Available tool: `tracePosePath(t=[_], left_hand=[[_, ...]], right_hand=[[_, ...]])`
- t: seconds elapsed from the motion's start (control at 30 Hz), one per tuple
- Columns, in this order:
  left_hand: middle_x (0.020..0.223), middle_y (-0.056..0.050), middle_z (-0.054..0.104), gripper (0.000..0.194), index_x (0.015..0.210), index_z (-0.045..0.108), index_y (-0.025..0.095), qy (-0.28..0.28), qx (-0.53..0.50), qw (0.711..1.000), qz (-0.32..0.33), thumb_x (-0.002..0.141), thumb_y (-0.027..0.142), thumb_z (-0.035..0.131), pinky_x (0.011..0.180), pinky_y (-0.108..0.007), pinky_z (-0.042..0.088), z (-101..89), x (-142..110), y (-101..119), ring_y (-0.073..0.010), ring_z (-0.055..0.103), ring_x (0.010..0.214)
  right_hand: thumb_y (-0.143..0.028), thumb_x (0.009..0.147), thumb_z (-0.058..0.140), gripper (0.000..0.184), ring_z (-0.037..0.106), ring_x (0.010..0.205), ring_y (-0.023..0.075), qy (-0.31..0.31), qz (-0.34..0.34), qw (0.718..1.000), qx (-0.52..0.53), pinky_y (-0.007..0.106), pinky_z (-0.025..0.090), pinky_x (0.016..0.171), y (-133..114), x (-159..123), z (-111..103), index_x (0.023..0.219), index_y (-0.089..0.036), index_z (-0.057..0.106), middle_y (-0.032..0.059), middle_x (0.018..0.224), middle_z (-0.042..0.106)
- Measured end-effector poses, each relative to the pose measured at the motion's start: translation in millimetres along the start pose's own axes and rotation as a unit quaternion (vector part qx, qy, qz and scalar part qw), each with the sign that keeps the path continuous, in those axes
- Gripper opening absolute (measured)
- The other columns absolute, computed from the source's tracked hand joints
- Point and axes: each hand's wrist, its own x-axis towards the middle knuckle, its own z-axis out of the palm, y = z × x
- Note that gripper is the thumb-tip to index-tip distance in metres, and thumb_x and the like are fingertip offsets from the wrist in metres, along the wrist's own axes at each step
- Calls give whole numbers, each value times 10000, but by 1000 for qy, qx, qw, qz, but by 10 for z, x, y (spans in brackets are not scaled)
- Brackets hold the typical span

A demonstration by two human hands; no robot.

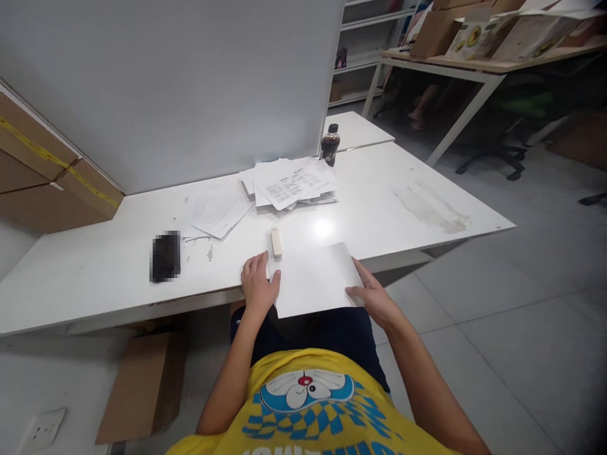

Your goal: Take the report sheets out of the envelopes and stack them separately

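Observation:
A blank white sheet of paper (315, 278) lies at the near edge of the white table (403, 208) and hangs partly over it. My left hand (258, 281) rests flat on the sheet's left edge, thumb on the paper, fingers spread. On the right edge, my right hand (372, 294) grips the sheet with thumb on top and fingers underneath. A small cream stapler-like object (275, 242) lies just beyond the sheet's far left corner.
A stack of printed papers (291, 183) and a loose sheet (220, 212) lie mid-table, with a dark bottle (330, 144) behind them. A blurred black object (165, 256) sits left. Cardboard boxes (47, 170) stand far left, another box (142, 385) under the table.

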Motion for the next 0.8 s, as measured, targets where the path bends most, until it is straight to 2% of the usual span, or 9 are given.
tracePosePath(t=[0.13, 0.23, 0.37, 0.43, 0.5, 0.63, 0.8], left_hand=[[1225, -92, 661, 534, 1357, 527, 252, -18, -39, 998, -45, 827, 268, 588, 1026, -540, 347, -5, 105, 43, -349, 480, 1192], [1111, -74, 684, 519, 1314, 557, 271, -31, -55, 995, -79, 799, 256, 620, 1002, -530, 345, -31, 226, 64, -343, 496, 1136], [903, -61, 674, 174, 967, 688, 258, -81, -38, 991, -104, 820, 239, 596, 939, -485, 358, -109, 386, 96, -319, 524, 1050], [841, -52, 662, 93, 831, 672, 242, -105, -30, 989, -102, 841, 252, 581, 914, -464, 355, -149, 431, 108, -306, 530, 1018], [817, -47, 653, 120, 785, 654, 234, -115, -24, 989, -91, 860, 275, 569, 896, -448, 350, -171, 446, 111, -296, 530, 1001], [816, -44, 639, 126, 803, 646, 239, -110, -9, 992, -58, 874, 277, 550, 874, -424, 345, -159, 422, 85, -283, 523, 995], [815, -32, 626, 52, 800, 623, 238, -125, -6, 991, -43, 837, 247, 589, 893, -415, 339, -148, 398, 56, -270, 523, 1000]], right_hand=[[-246, 598, 743, 857, 452, 1369, 309, 10, 15, 1000, 22, 450, 413, 1103, 31, -41, 16, 1410, -335, 485, -5, 1526, 449], [-299, 625, 757, 754, 549, 1274, 313, 22, 9, 999, 46, 444, 469, 1044, 65, -43, 52, 1346, -301, 534, 34, 1423, 567], [-377, 660, 765, 593, 600, 1203, 316, 45, -24, 997, 53, 441, 509, 984, 134, -17, 83, 1221, -269, 606, 59, 1315, 646], [-403, 659, 772, 555, 615, 1180, 314, 63, -27, 996, 61, 440, 513, 976, 173, -10, 87, 1175, -259, 627, 59, 1286, 665], [-435, 661, 772, 540, 650, 1116, 314, 66, -20, 995, 66, 447, 527, 950, 204, -11, 89, 1151, -247, 643, 62, 1208, 705], [-484, 680, 756, 488, 696, 996, 317, 72, -12, 995, 61, 450, 555, 880, 216, -27, 108, 1086, -225, 680, 67, 1037, 760], [-472, 659, 778, 438, 707, 980, 327, 71, 19, 991, 115, 458, 568, 870, 170, -48, 160, 1014, -225, 709, 73, 986, 770]])
